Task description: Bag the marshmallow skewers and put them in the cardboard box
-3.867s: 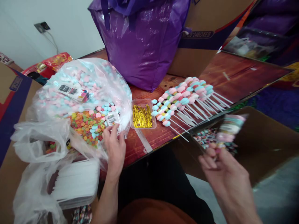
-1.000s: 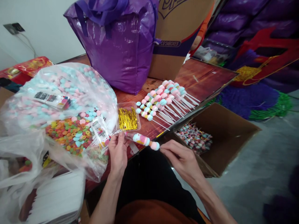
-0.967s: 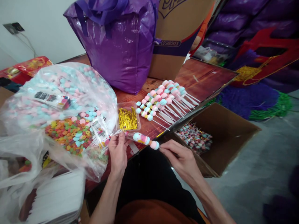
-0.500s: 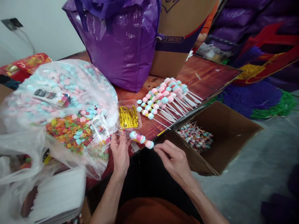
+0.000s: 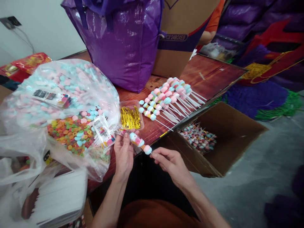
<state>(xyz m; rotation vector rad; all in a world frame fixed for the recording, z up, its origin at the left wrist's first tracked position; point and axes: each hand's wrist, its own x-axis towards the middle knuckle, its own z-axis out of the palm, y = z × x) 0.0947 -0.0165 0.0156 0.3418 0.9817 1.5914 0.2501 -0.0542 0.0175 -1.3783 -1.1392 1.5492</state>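
A candy skewer [image 5: 142, 144] of pink and blue marshmallows and orange pieces hangs at the table's front edge, tilted down to the right. Its far end sits inside a clear printed wrapper [image 5: 133, 136]. My left hand [image 5: 123, 156] is closed on the wrapper, thumb on top. My right hand [image 5: 172, 163] pinches the skewer's stick just below the lowest marshmallow; its fingers cover most of the stick. Behind them is a clear tub [image 5: 142, 124] of gold twist ties [image 5: 130, 117]. Several finished-looking skewers [image 5: 163, 96] lie in a row on the table, white sticks toward me.
Left, a large plastic bag [image 5: 71, 71] holds marshmallows, beside ring candies [image 5: 68, 133] and printed wrappers [image 5: 103, 129]. White sticks [image 5: 60, 196] lie lower left. A purple bag [image 5: 118, 53] stands behind. An open carton [image 5: 237, 139] with wrapped skewers sits below right. A person's arm [image 5: 206, 37] shows behind a box.
The skewer and my right hand have moved slightly left, toward my left hand, and the wrapper now appears further along the candy. A person's orange sleeve and arm show more behind the box.
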